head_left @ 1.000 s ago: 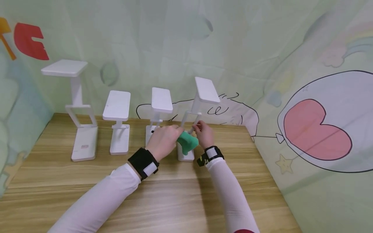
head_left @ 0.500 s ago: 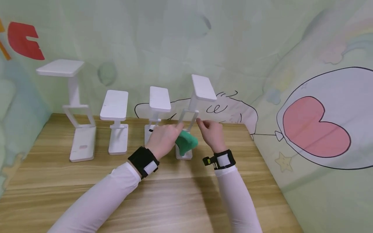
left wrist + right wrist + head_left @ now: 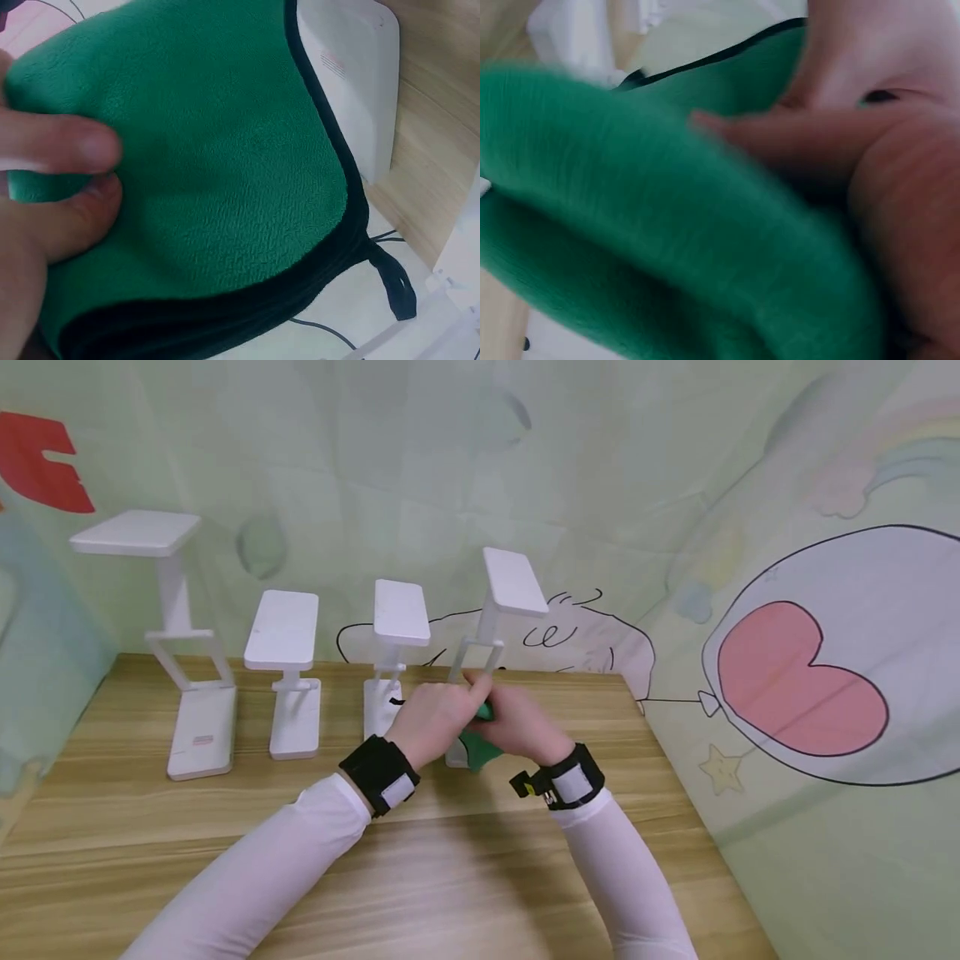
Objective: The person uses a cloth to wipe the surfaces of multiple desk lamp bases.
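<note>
I have both hands meeting just in front of the fourth lamp; my left hand (image 3: 435,718) pinches the green cloth (image 3: 217,172), thumb and a finger closed on a fold of it in the left wrist view; my right hand (image 3: 517,727) is curled round the same cloth from the other side, a finger pressed across it in the right wrist view, though that picture is blurred. The cloth sits bunched between the hands, low against the lamp's base (image 3: 352,82).

Risk, as I judge it: the lamp (image 3: 491,635) is tall on a thin two-rod neck with a broad flat head, so a sideways tug from the cloth could tip it or fold the hinge; the cloth's black hanging loop (image 3: 394,281) could snag a rod; the third lamp (image 3: 393,652) stands near and could be knocked.

Materials: cloth is soft napped fleece with black edging, folded thick; lamps are smooth matt white plastic, slab bases, rectangular heads; table (image 3: 150,827) is pale wood-grain laminate; beyond, two more lamps (image 3: 281,668) stand at the left, before a creased printed backdrop (image 3: 802,685).
</note>
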The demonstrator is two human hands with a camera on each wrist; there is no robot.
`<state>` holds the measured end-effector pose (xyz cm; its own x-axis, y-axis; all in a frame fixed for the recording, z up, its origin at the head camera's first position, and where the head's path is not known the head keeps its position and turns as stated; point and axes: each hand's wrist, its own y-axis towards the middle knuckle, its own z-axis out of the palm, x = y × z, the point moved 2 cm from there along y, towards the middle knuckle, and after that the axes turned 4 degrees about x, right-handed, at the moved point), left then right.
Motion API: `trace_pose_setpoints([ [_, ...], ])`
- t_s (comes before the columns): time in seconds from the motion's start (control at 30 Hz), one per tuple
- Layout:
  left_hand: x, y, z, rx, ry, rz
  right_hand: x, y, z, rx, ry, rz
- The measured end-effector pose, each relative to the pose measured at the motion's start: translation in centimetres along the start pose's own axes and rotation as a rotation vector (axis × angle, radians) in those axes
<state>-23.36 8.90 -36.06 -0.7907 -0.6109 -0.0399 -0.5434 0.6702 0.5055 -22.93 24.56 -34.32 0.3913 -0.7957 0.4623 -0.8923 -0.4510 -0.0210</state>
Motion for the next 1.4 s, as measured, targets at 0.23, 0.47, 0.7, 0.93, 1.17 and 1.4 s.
trace_pose_setpoints([
  [0.23, 0.5, 0.2, 0.0, 0.107, -0.12, -0.059, -0.8, -0.1, 0.0, 0.046, 0.006, 0.063],
  [0.47, 1.8, 1.0, 0.9, 0.2, -0.216, -0.249, -2.8, -0.5, -1.9, -0.101, -0.087, 0.316],
  [0.7, 4.1, 3.0, 2.7, 0.161, -0.339, -0.424, -4.2, -0.3, 2.3, -0.22, -0.259, 0.274],
  [0.93, 6.1, 4.4, 4.4, 0.169, -0.487, -0.528, -4.1, -1.5, 7.8, -0.016, -0.303, 0.068],
  [1.17, 6.2, 5.6, 4.7, 0.169, -0.553, -0.54, -5.5, -2.7, 7.9, 0.167, -0.294, -0.056],
  [1.4, 6.4, 6.6, 5.8, 0.104, -0.601, -0.569, -6.8, -2.9, 7.1, 0.23, -0.245, -0.16],
])
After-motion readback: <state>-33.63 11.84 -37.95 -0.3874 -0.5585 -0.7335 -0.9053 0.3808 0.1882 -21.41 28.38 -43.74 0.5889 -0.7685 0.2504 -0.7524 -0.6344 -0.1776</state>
